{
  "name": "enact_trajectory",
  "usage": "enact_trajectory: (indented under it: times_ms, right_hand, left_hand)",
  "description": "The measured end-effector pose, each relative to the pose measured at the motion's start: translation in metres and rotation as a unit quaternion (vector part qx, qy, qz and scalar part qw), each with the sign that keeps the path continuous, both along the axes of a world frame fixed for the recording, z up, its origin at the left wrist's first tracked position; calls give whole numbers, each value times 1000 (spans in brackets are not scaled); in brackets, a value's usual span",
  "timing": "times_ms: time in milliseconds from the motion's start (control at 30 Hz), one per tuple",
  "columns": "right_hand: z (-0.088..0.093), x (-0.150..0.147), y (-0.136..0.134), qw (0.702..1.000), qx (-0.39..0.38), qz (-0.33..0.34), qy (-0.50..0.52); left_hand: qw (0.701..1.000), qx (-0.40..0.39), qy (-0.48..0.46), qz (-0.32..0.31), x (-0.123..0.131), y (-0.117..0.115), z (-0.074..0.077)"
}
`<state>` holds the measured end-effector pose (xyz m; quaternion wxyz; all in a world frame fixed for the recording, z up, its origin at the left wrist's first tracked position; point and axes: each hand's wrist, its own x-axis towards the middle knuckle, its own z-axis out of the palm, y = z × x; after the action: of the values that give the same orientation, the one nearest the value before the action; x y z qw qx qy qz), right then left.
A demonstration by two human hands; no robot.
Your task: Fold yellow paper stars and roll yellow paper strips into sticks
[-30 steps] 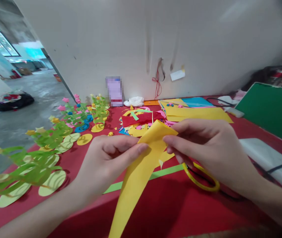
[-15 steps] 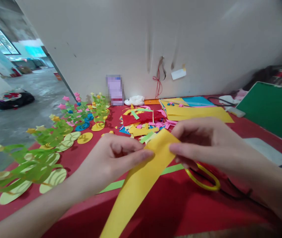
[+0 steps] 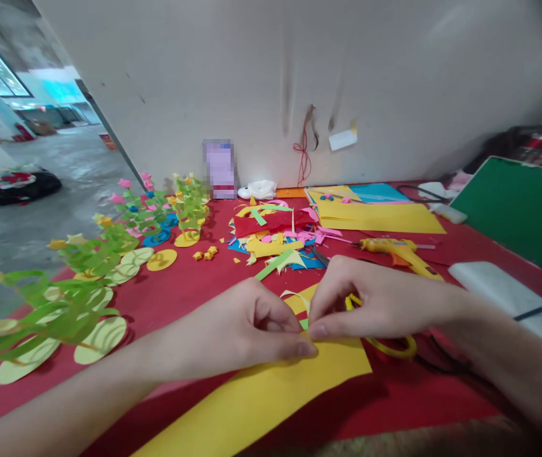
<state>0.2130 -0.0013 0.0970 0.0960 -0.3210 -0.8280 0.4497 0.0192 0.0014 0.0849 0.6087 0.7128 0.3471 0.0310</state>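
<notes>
A long yellow paper strip [image 3: 271, 400] lies flat on the red table [image 3: 204, 285], running from the near edge up to my hands. My left hand [image 3: 247, 324] pinches its far edge between thumb and forefinger, the other fingers curled. My right hand [image 3: 370, 298] pinches the same edge right beside it, fingertips touching the left thumb. Yellow-handled scissors [image 3: 389, 346] lie just behind and under my right hand.
Green paper plants on pale yellow discs [image 3: 56, 317] line the table's left side. Coloured paper scraps [image 3: 275, 235] are heaped in the middle, a yellow glue gun [image 3: 395, 249] right of them, paper sheets [image 3: 376, 216] behind. A green board [image 3: 523, 209] and white foam [image 3: 509, 298] are right.
Both hands have come down from mid-air and pressed the yellow paper flat onto the table. The hands have closed together at its far edge; the glue gun now shows.
</notes>
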Motion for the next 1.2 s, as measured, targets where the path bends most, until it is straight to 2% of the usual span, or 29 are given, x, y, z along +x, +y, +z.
enact_trajectory:
  times_ms: [67,133,233,267,433,500,600,733,800,933,1067,1200]
  right_hand:
    - [3,12,6,1000,-15,10,-25]
    - [5,25,13,997,-42,-10,-60]
    - [3,34,20,993,-22,-114,-38]
    - [1,31,20,992,-12,-127,-21]
    - [-14,-7,4,999,-29,-33,-21]
    - [-21,-17,-1,998,-45,-31,-20]
    - [-28,-21,-4,998,-26,-46,-25]
    - [-30,-21,-6,998,-4,-57,-23]
    - [-30,-20,-8,998,-24,-50,-17]
    - [-29,-2,-10,992,-104,-69,5]
    - [-33,32,-7,987,-107,-117,-17]
    - [-39,52,-3,987,-111,-102,-51]
  left_hand:
    - [1000,-3,4,0,-4,1,0]
    - [1000,0,13,2,-10,3,-1]
    - [999,0,34,24,-20,4,-5]
    - [999,0,36,27,-23,4,-7]
    - [998,44,46,23,-24,1,-13]
    - [996,73,59,5,-24,-1,-15]
    - [992,107,67,-18,-21,-3,-16]
    - [996,78,40,21,-14,-8,-17]
    - [996,71,33,36,-11,-10,-19]
    - [996,62,58,37,-19,-13,-21]
    - [991,36,113,64,-38,-15,-21]
    - [987,23,135,79,-47,-18,-22]
